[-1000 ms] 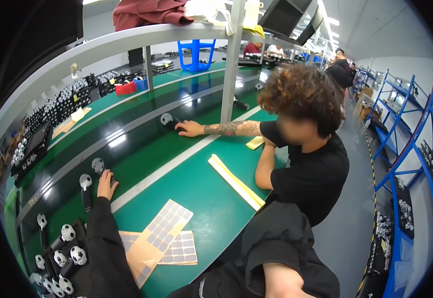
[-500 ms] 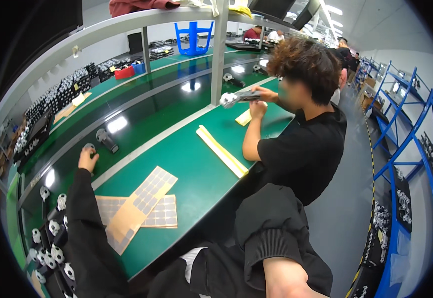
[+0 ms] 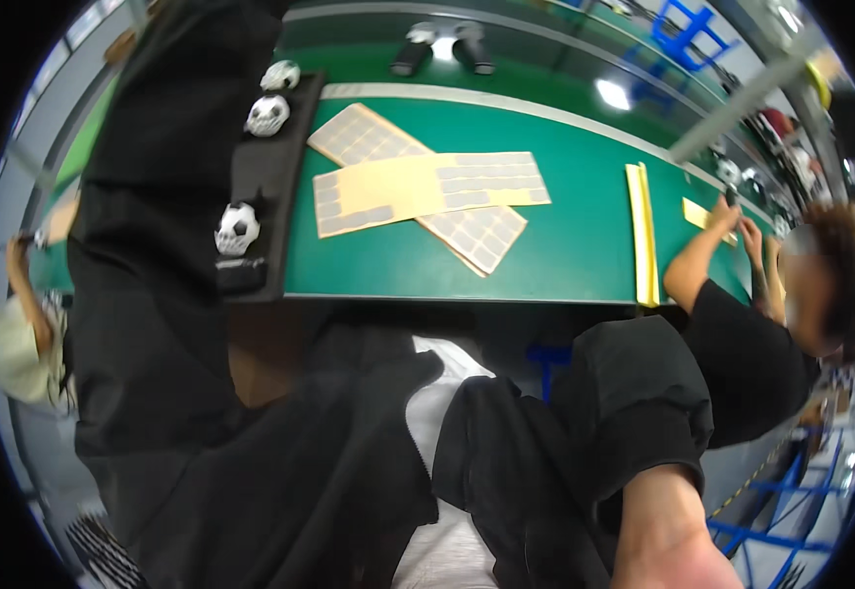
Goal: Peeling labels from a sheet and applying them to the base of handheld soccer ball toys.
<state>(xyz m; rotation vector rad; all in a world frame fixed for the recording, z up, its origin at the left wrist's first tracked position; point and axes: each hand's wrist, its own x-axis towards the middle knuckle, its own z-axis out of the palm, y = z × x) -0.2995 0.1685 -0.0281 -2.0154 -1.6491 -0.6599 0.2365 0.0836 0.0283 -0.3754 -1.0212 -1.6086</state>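
Three black-and-white ball-shaped pieces [image 3: 238,228] sit on a black tray [image 3: 275,177] beside two crossed grey sticker sheets [image 3: 427,187]. Wearer's hands out of shot; grip can't be told.

A green workbench [image 3: 565,245] carries crossed sticker sheets [image 3: 427,187], yellow strips [image 3: 643,231] and a black tray [image 3: 266,187].

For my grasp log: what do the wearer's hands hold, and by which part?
Cannot be told: the left sleeve and the right forearm both leave the picture, so neither hand shows.
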